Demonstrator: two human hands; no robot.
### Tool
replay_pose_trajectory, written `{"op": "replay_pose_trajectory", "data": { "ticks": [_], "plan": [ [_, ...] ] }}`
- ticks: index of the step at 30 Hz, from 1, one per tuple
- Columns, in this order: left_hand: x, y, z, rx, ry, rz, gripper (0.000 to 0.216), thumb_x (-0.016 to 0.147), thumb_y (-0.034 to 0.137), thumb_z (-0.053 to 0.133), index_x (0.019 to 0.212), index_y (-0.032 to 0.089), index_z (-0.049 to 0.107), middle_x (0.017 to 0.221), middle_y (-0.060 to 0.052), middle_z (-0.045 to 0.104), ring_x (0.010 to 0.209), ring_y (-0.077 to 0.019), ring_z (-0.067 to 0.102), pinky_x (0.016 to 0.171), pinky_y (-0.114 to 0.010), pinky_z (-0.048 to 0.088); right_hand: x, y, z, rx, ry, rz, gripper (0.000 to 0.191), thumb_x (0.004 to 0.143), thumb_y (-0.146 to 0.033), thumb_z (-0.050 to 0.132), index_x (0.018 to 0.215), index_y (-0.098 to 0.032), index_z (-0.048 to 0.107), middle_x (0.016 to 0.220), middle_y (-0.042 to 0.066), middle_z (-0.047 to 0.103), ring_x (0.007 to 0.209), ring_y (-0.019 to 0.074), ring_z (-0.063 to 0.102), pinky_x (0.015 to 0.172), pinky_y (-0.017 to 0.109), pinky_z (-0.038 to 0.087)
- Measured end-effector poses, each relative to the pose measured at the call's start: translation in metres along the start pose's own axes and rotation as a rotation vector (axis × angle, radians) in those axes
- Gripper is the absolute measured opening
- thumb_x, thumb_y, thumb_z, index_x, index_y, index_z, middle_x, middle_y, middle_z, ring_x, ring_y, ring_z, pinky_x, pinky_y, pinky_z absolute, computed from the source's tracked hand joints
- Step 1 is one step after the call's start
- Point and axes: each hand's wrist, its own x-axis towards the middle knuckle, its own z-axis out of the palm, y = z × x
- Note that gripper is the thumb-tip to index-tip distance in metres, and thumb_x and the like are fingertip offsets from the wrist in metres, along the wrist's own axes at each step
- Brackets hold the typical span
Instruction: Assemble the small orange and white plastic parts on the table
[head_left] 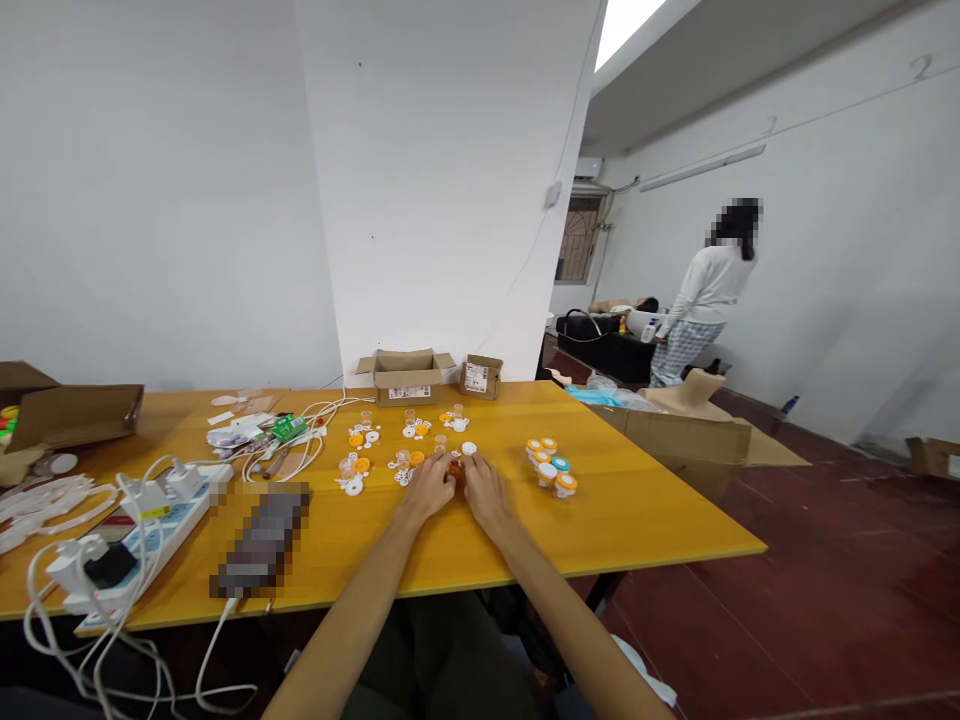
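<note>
My left hand [431,486] and my right hand [487,488] meet above the table, fingers curled inward. Between their fingertips shows a small dark orange part [455,469], mostly hidden by the fingers; its exact kind cannot be made out. Just beyond my right fingers lies a white round disc [469,449]. Several groups of loose pieces spread out to the left and behind: clear plastic cups [409,417], yellow-orange rings [363,465] and white toothed discs [353,486]. To the right stands a cluster of small assembled cups with orange-and-white lids [565,485], one lid being teal [560,465].
An open cardboard box [403,385] and a smaller box [481,377] stand against the wall. On the left are a power strip [169,535] with tangled cables and a blurred-out phone [264,540]. A person [709,290] stands in the room at the right, beyond a large carton [675,445].
</note>
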Motion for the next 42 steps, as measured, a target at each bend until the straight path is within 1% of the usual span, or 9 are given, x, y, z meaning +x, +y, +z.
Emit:
{"op": "replay_pose_trajectory", "data": {
  "ticks": [4,7,11,15,24,30,33,36,42],
  "plan": [
    [0.001,-0.001,0.001,0.001,0.010,0.000,0.032,0.084,0.006,0.049,0.104,0.022,0.068,0.109,-0.008,0.071,0.103,-0.0230,0.066,0.088,-0.031,0.048,-0.004,-0.003,-0.006,0.060,0.009,0.004,0.033,0.090,-0.005,0.043,0.106,-0.022,0.067,0.112,0.012,0.069,0.098,0.0215,0.066,0.082,0.028,0.049],
    [0.001,-0.003,0.002,-0.011,0.018,0.009,0.030,0.084,0.006,0.048,0.101,0.022,0.068,0.105,-0.007,0.072,0.101,-0.0224,0.066,0.087,-0.030,0.048,-0.008,-0.006,-0.011,0.084,0.029,-0.050,0.029,0.093,-0.009,0.042,0.101,-0.022,0.066,0.107,0.010,0.070,0.097,0.0204,0.065,0.081,0.027,0.048],
    [0.002,-0.005,0.003,-0.043,0.021,0.017,0.033,0.082,0.004,0.048,0.102,0.022,0.067,0.106,-0.007,0.072,0.102,-0.0221,0.066,0.087,-0.029,0.048,-0.010,-0.007,-0.012,0.076,0.031,-0.122,0.029,0.092,-0.008,0.042,0.101,-0.022,0.066,0.107,0.009,0.069,0.098,0.0196,0.064,0.080,0.026,0.048],
    [0.002,-0.006,0.002,-0.060,0.014,0.027,0.036,0.081,0.004,0.046,0.103,0.022,0.068,0.108,-0.007,0.072,0.104,-0.0219,0.065,0.090,-0.030,0.048,-0.009,-0.006,-0.010,0.053,0.010,-0.139,0.032,0.092,-0.006,0.042,0.106,-0.022,0.066,0.112,0.010,0.068,0.102,0.0194,0.064,0.082,0.026,0.049],
    [0.001,-0.003,0.000,-0.042,0.001,0.038,0.034,0.081,0.006,0.045,0.102,0.021,0.068,0.105,-0.007,0.072,0.101,-0.0219,0.065,0.090,-0.031,0.049,-0.005,-0.006,-0.010,0.049,-0.037,-0.095,0.036,0.091,-0.004,0.041,0.108,-0.021,0.067,0.113,0.011,0.068,0.103,0.0202,0.065,0.084,0.027,0.049],
    [0.000,-0.002,0.000,-0.014,-0.003,0.050,0.030,0.082,0.009,0.048,0.101,0.022,0.066,0.104,-0.007,0.070,0.102,-0.0223,0.065,0.092,-0.032,0.049,-0.005,-0.006,-0.009,0.061,-0.015,-0.070,0.038,0.090,-0.001,0.041,0.107,-0.022,0.068,0.112,0.010,0.068,0.104,0.0205,0.065,0.086,0.028,0.049],
    [-0.001,-0.004,0.002,-0.004,-0.011,0.075,0.030,0.079,0.010,0.053,0.103,0.022,0.064,0.108,-0.007,0.069,0.107,-0.0236,0.063,0.095,-0.033,0.048,-0.004,-0.004,-0.007,0.070,-0.014,-0.065,0.037,0.088,-0.001,0.043,0.105,-0.023,0.067,0.110,0.010,0.069,0.102,0.0208,0.064,0.085,0.028,0.049],
    [0.000,-0.008,0.005,-0.012,-0.013,0.092,0.031,0.077,0.009,0.056,0.104,0.022,0.063,0.109,-0.008,0.068,0.108,-0.0241,0.062,0.096,-0.034,0.048,-0.003,-0.003,-0.007,0.082,-0.008,-0.060,0.036,0.088,-0.002,0.043,0.105,-0.023,0.067,0.109,0.009,0.069,0.100,0.0207,0.064,0.084,0.029,0.049],
    [0.003,-0.014,0.010,-0.044,0.006,0.101,0.027,0.079,0.007,0.055,0.100,0.021,0.063,0.103,-0.008,0.068,0.104,-0.0237,0.063,0.094,-0.035,0.048,-0.003,-0.003,-0.009,0.094,-0.008,-0.058,0.036,0.092,-0.005,0.040,0.104,-0.023,0.069,0.108,0.009,0.069,0.100,0.0205,0.065,0.083,0.029,0.049]
  ]
}}
